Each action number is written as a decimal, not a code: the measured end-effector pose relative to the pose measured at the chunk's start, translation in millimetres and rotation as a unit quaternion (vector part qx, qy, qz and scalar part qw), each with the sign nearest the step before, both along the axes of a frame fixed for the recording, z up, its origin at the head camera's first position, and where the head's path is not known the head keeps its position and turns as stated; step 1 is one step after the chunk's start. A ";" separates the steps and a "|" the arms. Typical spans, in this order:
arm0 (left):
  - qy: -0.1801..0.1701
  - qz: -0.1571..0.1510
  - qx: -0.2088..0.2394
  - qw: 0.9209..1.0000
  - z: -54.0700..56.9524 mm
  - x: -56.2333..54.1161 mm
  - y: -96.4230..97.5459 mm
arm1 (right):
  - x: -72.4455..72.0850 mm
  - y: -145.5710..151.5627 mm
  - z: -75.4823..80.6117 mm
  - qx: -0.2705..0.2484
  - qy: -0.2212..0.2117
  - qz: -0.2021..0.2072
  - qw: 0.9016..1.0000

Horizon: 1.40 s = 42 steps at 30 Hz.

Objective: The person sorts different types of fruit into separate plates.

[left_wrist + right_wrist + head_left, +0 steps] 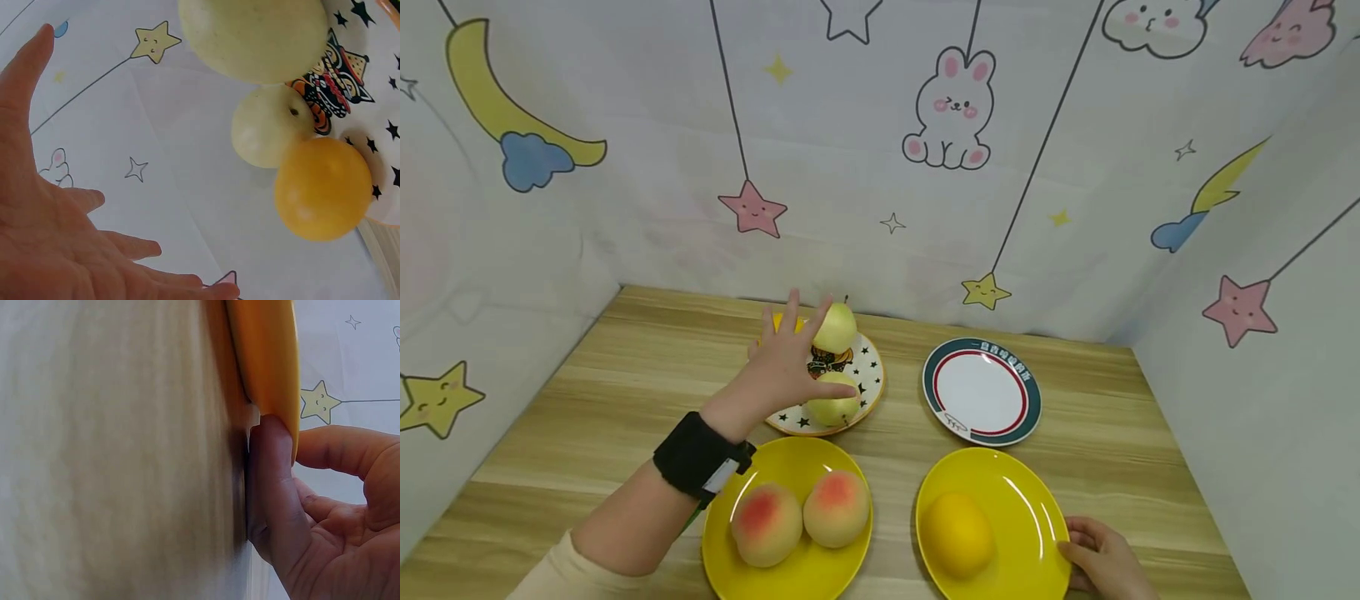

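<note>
My left hand (784, 367) hovers over the star-patterned plate (871, 367) with its fingers spread wide, holding nothing. On that plate sit a pale yellow pear (837, 329), a second pear (827, 412) near my thumb, and an orange fruit (323, 189), partly hidden behind my fingers in the head view. The left wrist view shows a gap between the open palm and the fruit. At the right, my right hand (1105, 557) pinches the rim of a yellow plate (1026, 533), thumb on top and fingers beneath. A round orange-yellow fruit (958, 535) lies on this plate.
Another yellow plate (797, 575) at the front left carries two peaches, one peach (767, 525) left of the other peach (837, 508). A white plate with a dark green rim (931, 379) stands at the back right. Cartoon-printed cloth walls (850, 167) enclose the wooden table (625, 367).
</note>
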State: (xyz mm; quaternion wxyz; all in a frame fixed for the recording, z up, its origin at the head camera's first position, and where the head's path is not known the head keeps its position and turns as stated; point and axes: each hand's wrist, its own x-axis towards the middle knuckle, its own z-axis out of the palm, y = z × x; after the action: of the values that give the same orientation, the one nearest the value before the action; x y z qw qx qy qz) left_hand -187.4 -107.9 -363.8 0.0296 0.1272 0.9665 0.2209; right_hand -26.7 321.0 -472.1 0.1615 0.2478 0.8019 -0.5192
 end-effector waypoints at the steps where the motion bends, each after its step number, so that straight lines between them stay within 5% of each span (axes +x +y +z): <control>1: 0.000 0.006 0.000 1.000 -1.5 -2.8 -2.7 | -0.1 0.0 0.3 0.000 0.000 0.001 1.000; 9: -0.002 0.050 0.012 0.999 -18.4 -24.4 -20.4 | 0.4 0.3 2.0 -0.004 0.004 0.002 1.000; 17: -0.001 0.077 0.048 0.996 -32.2 -34.9 -30.6 | 1.7 -1.7 3.3 -0.006 0.013 0.001 1.000; 32: -0.024 0.110 0.066 0.991 -54.8 -54.5 -26.1 | 3.3 1.2 -3.1 -0.028 0.026 0.025 0.999; 42: -0.002 0.130 0.043 0.991 -69.7 -64.7 -18.5 | 3.6 0.2 -12.0 -0.017 0.037 0.015 0.999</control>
State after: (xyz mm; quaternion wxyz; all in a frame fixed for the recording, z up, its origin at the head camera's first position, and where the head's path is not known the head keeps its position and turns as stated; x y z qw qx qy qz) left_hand -252.2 -126.4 -433.4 -0.0033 0.0013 0.9644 0.2644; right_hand -23.1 321.3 -484.1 0.1437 0.2135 0.8018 -0.5392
